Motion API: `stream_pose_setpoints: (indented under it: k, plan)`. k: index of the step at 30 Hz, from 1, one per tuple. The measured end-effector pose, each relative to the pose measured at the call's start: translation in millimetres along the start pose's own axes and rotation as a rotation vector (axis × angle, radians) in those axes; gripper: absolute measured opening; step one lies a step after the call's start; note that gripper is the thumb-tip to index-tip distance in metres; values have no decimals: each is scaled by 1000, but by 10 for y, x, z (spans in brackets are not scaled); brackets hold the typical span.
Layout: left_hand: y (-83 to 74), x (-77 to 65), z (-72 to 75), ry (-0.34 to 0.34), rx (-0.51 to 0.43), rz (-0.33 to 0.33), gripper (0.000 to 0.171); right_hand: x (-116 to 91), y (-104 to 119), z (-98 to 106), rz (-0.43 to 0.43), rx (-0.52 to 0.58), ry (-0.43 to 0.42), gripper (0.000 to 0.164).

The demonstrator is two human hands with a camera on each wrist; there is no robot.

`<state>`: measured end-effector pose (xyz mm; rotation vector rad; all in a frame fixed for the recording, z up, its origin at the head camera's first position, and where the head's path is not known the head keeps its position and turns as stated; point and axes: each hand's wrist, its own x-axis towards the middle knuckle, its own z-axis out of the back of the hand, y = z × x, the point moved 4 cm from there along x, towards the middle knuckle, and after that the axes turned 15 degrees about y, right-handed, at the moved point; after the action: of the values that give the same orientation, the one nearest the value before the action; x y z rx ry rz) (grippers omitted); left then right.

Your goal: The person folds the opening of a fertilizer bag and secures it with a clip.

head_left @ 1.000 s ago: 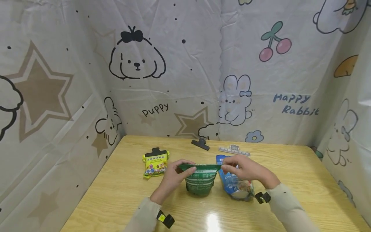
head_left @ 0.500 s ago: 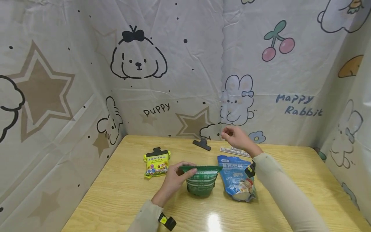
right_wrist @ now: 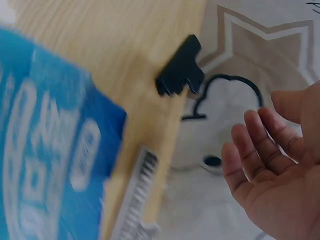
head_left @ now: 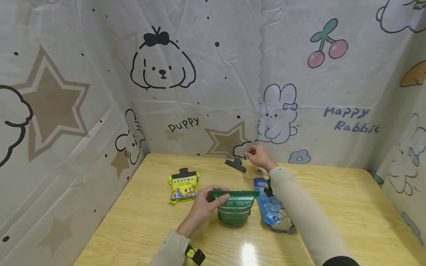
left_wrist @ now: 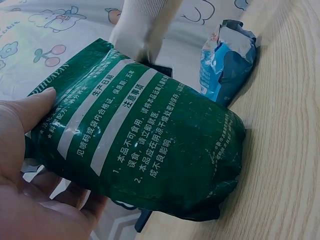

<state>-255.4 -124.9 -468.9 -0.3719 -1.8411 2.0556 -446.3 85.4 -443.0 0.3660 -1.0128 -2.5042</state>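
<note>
One left hand [head_left: 203, 207] pinches one green bag [head_left: 235, 212], between one yellow bag [head_left: 184, 188] and one blue bag [head_left: 271, 208]. Right hand [head_left: 261, 156], loosely curled, hovers near one black clip [head_left: 236, 165].

The head view looks forward and down, from above the bench [head_left: 123, 225], to the printed cloth [head_left: 216, 92]. Both wrist views are turned sideways: the left faces the green pouch [left_wrist: 137, 140] from very near, the right looks past the blue pouch [right_wrist: 47, 145] to the black clip [right_wrist: 181, 69]. All three share this blue pouch.
</note>
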Motion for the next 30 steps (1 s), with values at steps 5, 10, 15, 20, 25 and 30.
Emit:
stream_pose_setpoints:
  k: [5,10,15,20,25,30]
  plan:
    - [27,-6,4,-6,-14,22,29,143,-86,-218,-51,27,-24,24]
    - [16,-12,5,7,-38,-7,28,242,-153,-371,-101,48,-35,26]
    - [13,-14,-6,15,-34,-37,28,272,-193,-453,-152,35,-28,31]
    - [21,-17,-48,27,-41,-43,29,253,-245,-507,-211,23,-45,32]
    - [-2,-12,-46,19,-43,-49,28,270,-248,-517,-254,9,-77,30]
    - [-7,-24,-17,15,-46,-49,28,325,-217,-504,-178,36,-54,27]
